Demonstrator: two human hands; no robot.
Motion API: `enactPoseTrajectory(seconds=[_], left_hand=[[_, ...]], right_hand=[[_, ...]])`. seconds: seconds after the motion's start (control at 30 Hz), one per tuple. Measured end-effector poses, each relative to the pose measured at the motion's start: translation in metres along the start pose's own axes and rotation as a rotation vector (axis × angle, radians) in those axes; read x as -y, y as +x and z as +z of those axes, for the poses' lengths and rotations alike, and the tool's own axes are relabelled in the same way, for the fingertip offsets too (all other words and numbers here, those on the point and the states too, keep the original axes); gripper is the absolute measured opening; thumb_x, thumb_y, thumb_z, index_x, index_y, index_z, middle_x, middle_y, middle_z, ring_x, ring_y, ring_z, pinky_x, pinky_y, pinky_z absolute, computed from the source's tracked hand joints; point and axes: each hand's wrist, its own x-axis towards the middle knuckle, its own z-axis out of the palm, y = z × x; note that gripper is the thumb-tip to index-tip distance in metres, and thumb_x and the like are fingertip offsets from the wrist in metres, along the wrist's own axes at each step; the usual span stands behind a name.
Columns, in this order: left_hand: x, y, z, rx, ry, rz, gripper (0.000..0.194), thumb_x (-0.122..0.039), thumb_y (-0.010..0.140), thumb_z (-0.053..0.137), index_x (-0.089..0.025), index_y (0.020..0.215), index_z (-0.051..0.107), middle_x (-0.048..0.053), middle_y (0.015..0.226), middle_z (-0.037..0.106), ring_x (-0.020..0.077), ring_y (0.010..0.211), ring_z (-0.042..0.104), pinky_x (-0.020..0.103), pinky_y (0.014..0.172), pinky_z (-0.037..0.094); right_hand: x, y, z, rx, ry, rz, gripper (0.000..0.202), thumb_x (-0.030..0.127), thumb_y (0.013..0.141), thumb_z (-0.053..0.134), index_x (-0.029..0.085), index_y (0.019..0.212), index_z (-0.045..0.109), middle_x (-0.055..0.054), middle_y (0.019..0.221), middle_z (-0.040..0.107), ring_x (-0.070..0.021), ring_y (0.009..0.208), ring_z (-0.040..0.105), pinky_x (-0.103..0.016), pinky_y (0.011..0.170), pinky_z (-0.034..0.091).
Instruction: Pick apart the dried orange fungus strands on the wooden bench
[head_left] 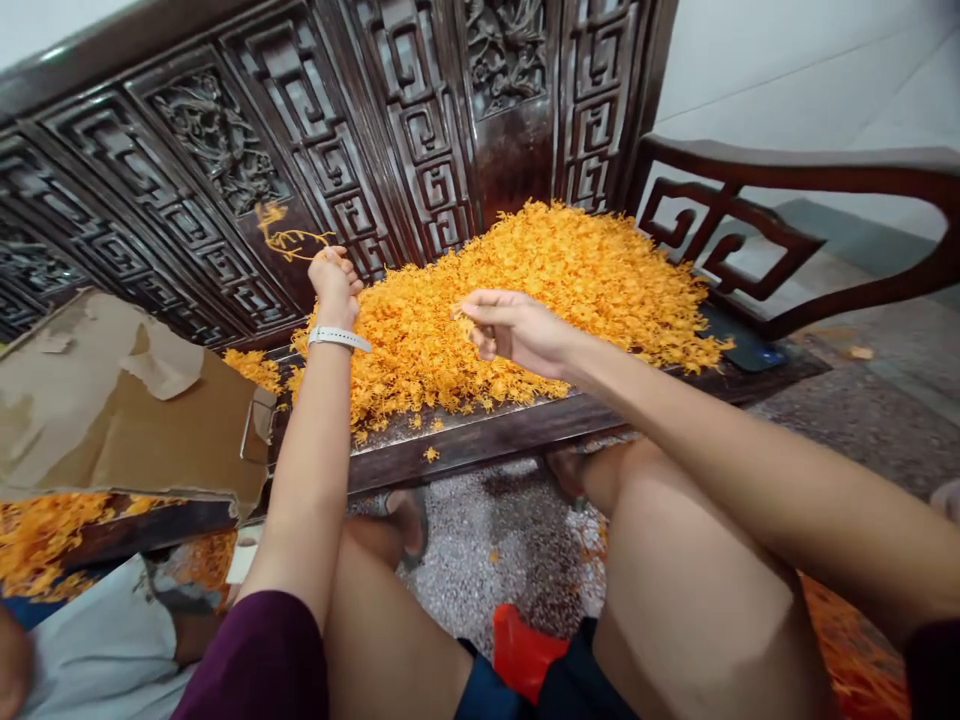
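Observation:
A large heap of small orange plastic-looking pieces [585, 280] lies on the dark wooden bench seat [465, 430]. At the heap's left end my left hand [335, 278] is raised with fingers closed on an orange strand [289, 240], which sticks out to the left in front of the carved backrest. Over the middle of the heap is my right hand [510, 325], thumb and index finger pinched together at a small orange bit; its exact shape is too small to tell.
A torn cardboard piece [135, 400] stands at the left, with more orange pieces below it. The carved backrest [330, 150] rises behind, an armrest [810, 165] at right. Another person's leg in light shorts [112, 640] is at lower left. Something red [525, 650] lies between my legs.

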Motion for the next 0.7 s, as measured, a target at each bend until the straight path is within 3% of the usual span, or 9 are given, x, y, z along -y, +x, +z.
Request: enactPoseTrajectory(seconds=[0.03,0.1,0.17,0.2,0.3,0.33,0.47,0.6,0.7], left_hand=[[0.001,0.0,0.002,0.017,-0.04,0.019,0.024,-0.019,0.107,0.038,-0.023,0.086,0.048,-0.01,0.051,0.031,0.0047,0.036,0.021,0.017,0.04,0.013],[0.004,0.001,0.003,0.04,-0.115,0.072,0.025,-0.015,0.105,0.041,-0.023,0.083,0.05,-0.009,0.05,0.034,0.0044,0.035,0.021,0.018,0.038,0.012],[0.003,0.003,0.002,0.09,-0.189,0.02,0.026,-0.015,0.106,0.043,-0.022,0.082,0.051,-0.009,0.048,0.033,0.0043,0.033,0.022,0.019,0.037,0.014],[0.001,0.004,0.002,0.108,-0.234,-0.011,0.027,-0.016,0.107,0.043,-0.022,0.082,0.051,-0.009,0.047,0.032,0.0043,0.033,0.023,0.019,0.036,0.015],[-0.006,0.003,0.005,0.179,-0.36,-0.137,0.031,-0.02,0.11,0.042,-0.022,0.08,0.049,-0.01,0.046,0.031,0.0041,0.032,0.024,0.019,0.035,0.017],[-0.007,0.002,0.008,0.21,-0.391,-0.18,0.033,-0.02,0.111,0.041,-0.022,0.079,0.049,-0.01,0.046,0.032,0.0038,0.031,0.025,0.018,0.035,0.017],[-0.003,-0.013,0.028,0.348,-0.45,-0.309,0.035,-0.02,0.113,0.035,-0.02,0.081,0.049,-0.01,0.046,0.032,0.0029,0.032,0.026,0.017,0.034,0.019],[0.015,-0.037,0.054,0.443,-0.404,-0.372,0.032,-0.022,0.113,0.036,-0.02,0.086,0.053,-0.009,0.048,0.032,0.0042,0.033,0.027,0.018,0.034,0.019],[0.03,-0.055,0.072,0.504,-0.316,-0.405,0.03,-0.029,0.113,0.04,-0.02,0.088,0.054,-0.01,0.049,0.031,0.0043,0.034,0.026,0.018,0.035,0.019]], right_hand=[[-0.001,0.001,-0.009,-0.019,-0.041,0.007,0.02,0.037,0.094,0.076,0.02,0.09,0.065,0.003,0.072,0.058,-0.0091,0.061,0.051,-0.025,0.058,0.042],[-0.006,0.001,-0.021,0.062,-0.201,0.068,0.02,0.035,0.087,0.082,0.02,0.086,0.069,0.001,0.073,0.06,-0.0104,0.064,0.052,-0.027,0.06,0.043],[-0.012,0.003,-0.028,0.08,-0.275,0.1,0.018,0.033,0.083,0.084,0.02,0.087,0.072,-0.001,0.079,0.064,-0.0128,0.07,0.056,-0.03,0.067,0.047],[-0.015,0.005,-0.03,-0.004,-0.238,0.089,0.018,0.034,0.084,0.083,0.021,0.089,0.072,-0.002,0.084,0.067,-0.0144,0.075,0.058,-0.032,0.071,0.049],[-0.027,0.018,-0.027,-0.434,0.002,0.097,0.022,0.042,0.093,0.07,0.024,0.104,0.069,-0.007,0.107,0.07,-0.0195,0.094,0.062,-0.036,0.081,0.054],[-0.031,0.022,-0.023,-0.502,0.036,0.145,0.025,0.044,0.095,0.067,0.024,0.109,0.067,-0.008,0.112,0.07,-0.0212,0.098,0.062,-0.037,0.082,0.055],[-0.05,0.03,0.001,-0.384,-0.052,0.228,0.038,0.041,0.093,0.074,0.021,0.122,0.063,-0.012,0.122,0.068,-0.0237,0.106,0.062,-0.036,0.081,0.058],[-0.059,0.037,0.014,-0.316,0.022,0.14,0.052,0.042,0.091,0.078,0.022,0.132,0.054,-0.013,0.127,0.066,-0.0186,0.095,0.064,-0.029,0.072,0.057],[-0.057,0.043,0.012,-0.327,0.109,0.032,0.049,0.042,0.09,0.079,0.025,0.128,0.053,-0.011,0.127,0.066,-0.0158,0.087,0.063,-0.028,0.07,0.058]])
